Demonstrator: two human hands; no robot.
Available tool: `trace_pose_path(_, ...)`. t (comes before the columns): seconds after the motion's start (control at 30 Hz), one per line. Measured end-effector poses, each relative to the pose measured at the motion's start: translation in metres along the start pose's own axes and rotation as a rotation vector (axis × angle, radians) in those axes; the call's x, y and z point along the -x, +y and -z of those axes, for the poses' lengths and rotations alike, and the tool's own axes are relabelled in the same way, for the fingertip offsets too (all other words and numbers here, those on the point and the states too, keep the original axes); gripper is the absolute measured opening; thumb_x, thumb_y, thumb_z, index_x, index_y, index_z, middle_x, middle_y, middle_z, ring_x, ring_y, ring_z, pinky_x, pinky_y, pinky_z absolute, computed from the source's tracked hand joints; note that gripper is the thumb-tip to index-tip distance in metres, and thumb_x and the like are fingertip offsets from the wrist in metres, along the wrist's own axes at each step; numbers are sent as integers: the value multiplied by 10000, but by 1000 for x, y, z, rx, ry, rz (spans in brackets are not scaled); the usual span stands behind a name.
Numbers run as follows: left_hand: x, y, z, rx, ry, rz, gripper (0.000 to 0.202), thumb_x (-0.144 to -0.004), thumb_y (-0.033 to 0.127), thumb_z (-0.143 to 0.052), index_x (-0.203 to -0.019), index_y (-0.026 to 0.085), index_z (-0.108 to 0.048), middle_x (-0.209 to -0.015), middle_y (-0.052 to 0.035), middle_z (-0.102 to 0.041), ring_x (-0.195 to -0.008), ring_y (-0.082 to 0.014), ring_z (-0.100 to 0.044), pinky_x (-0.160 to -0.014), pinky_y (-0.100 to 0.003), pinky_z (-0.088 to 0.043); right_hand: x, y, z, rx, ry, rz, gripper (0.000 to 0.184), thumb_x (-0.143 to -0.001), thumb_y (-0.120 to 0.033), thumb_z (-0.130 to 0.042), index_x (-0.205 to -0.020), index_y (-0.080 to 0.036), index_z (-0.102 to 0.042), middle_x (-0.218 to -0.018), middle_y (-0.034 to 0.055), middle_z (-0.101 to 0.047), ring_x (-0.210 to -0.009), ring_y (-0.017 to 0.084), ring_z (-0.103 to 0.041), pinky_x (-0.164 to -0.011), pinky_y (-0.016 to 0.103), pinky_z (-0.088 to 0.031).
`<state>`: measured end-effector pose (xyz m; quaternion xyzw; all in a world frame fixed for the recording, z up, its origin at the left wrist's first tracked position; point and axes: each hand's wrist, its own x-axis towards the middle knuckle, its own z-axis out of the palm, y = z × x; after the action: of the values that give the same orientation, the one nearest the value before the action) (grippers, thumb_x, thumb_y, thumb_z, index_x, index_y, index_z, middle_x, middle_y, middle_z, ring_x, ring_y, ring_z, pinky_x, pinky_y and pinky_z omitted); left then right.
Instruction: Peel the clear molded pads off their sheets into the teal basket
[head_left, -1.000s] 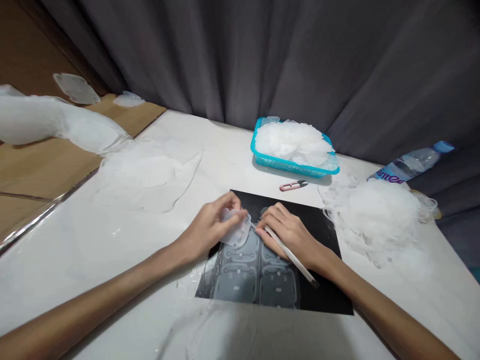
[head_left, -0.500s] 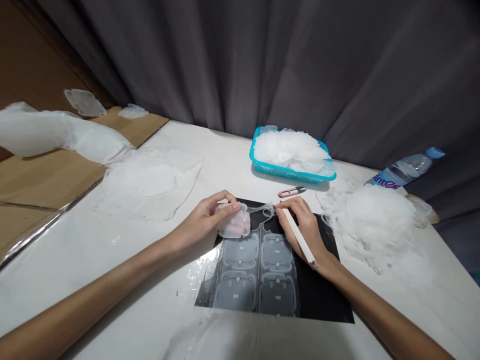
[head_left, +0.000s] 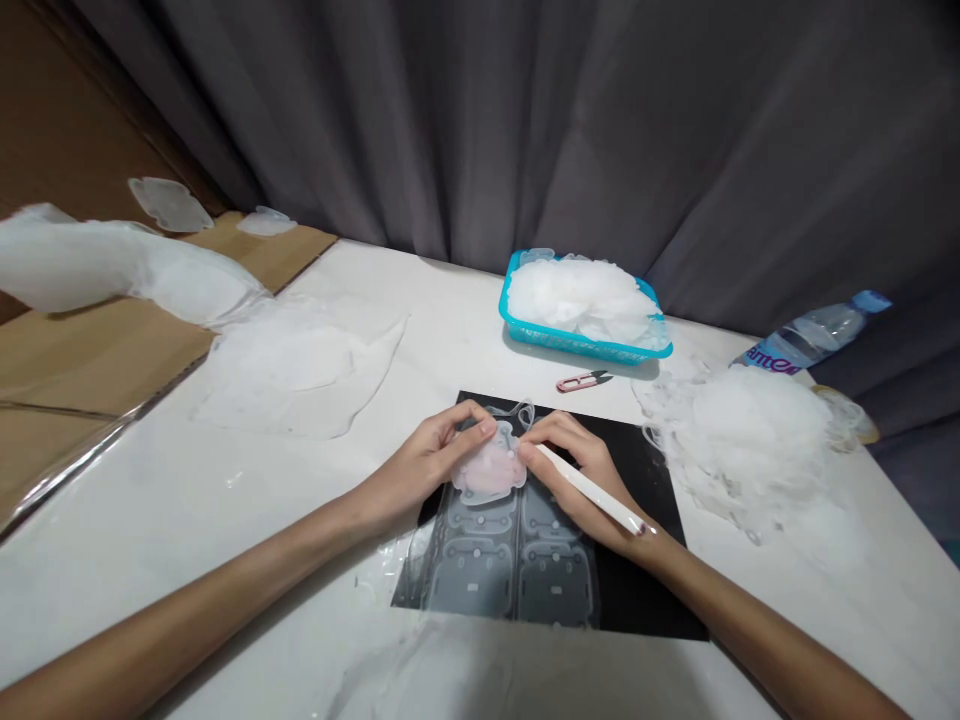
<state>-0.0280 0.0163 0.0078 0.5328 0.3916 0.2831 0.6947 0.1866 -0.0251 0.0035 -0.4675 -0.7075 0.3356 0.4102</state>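
Note:
On a black mat (head_left: 645, 590) lies a translucent moulded sheet (head_left: 510, 560) of several rounded square pieces. My left hand (head_left: 431, 460) is closed, pinching one clear loose piece (head_left: 489, 468) lifted at the sheet's far end. My right hand (head_left: 581, 470) is closed on a white pen-like tool (head_left: 592, 492), its tip touching the same piece. A thin strip of trimmed plastic (head_left: 517, 410) curls just beyond the fingers.
A turquoise basket (head_left: 585, 345) heaped with clear pieces stands behind the mat, pink snips (head_left: 581, 381) before it. A pile of plastic trimmings (head_left: 750, 440) lies right, a water bottle (head_left: 810, 340) beyond. Plastic sheets (head_left: 292, 365) and cardboard (head_left: 90, 350) lie left. Grey curtain behind.
My right hand went out to the mat's far edge, then came back to the middle. My left hand brought the loose piece toward it, and both hands now meet on that piece.

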Motion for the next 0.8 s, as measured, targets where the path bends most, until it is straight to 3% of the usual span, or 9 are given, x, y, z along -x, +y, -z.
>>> trace_pose_path(0.07,0,-1,-2,-50,-15,-9,341,-1001,523,-599,-938,190,-563,-682,59,-482,-545,-71,-420,-497,-183,-310,-1,-2,0,-22,-25,-21,131,-978,-284,-634,-898,-212,-708,-887,28,-645,-853,179,-603,-794,318,-478)
trace_pose_path(0.13,1,-3,-3,-97,-26,-36,323,-1018,527,-566,-995,206,-560,-727,48,-526,-610,-92,-504,-549,-191,-392,-3,-4,3,-21,-2,-24,137,-968,-290,-644,-878,-212,-713,-870,23,-647,-832,175,-607,-779,311,-479)
trace_pose_path(0.23,4,-7,-3,-192,-90,-114,273,-1032,485,-563,-1169,251,-535,-1042,-19,-673,-999,-178,-658,-881,-297,-530,-12,-5,19,35,173,-21,166,-959,-315,-650,-841,-210,-702,-874,22,-670,-854,184,-625,-810,317,-479)
trace_pose_path(0.3,9,-9,-2,-342,-153,-158,306,-1027,457,-586,-1270,283,-517,-1255,-52,-655,-1193,-223,-624,-1033,-372,-499,-22,-2,43,120,344,-20,200,-961,-347,-647,-826,-208,-696,-869,19,-684,-846,189,-629,-798,318,-475)
trace_pose_path(0.37,14,-12,-2,-537,-207,-188,338,-1035,438,-576,-1344,317,-511,-1366,-61,-607,-1245,-244,-603,-1073,-408,-491,-37,6,76,270,536,3,231,-959,-387,-644,-831,-203,-701,-826,16,-677,-790,190,-616,-753,318,-467)
trace_pose_path(0.5,21,-14,-3,-834,-285,-370,346,-1080,356,-488,-1426,342,-500,-1435,-50,-579,-1350,-255,-536,-1153,-429,-449,-77,29,142,823,920,159,267,-998,-388,-559,-880,-187,-689,-906,76,-679,-862,227,-593,-882,392,-434)
trace_pose_path(0.57,21,-14,-6,-950,-304,-459,357,-1080,339,-494,-1437,330,-512,-1458,-42,-582,-1385,-256,-514,-1180,-424,-432,-98,40,160,884,908,158,239,-989,-348,-560,-874,-180,-684,-938,109,-677,-910,256,-591,-913,420,-411)
trace_pose_path(0.63,20,-14,-8,-1051,-304,-521,380,-1074,354,-510,-1452,314,-515,-1491,-42,-574,-1406,-265,-506,-1194,-432,-423,-114,50,162,944,758,135,226,-1000,-301,-519,-896,-178,-678,-960,127,-670,-923,273,-581,-907,431,-409)
trace_pose_path(0.8,18,-15,-9,-1175,-259,-544,468,-1071,425,-502,-1524,315,-467,-1592,-60,-493,-1443,-297,-487,-1195,-484,-422,-125,68,139,938,537,148,195,-981,-279,-543,-853,-205,-670,-907,90,-661,-866,254,-561,-865,396,-435)
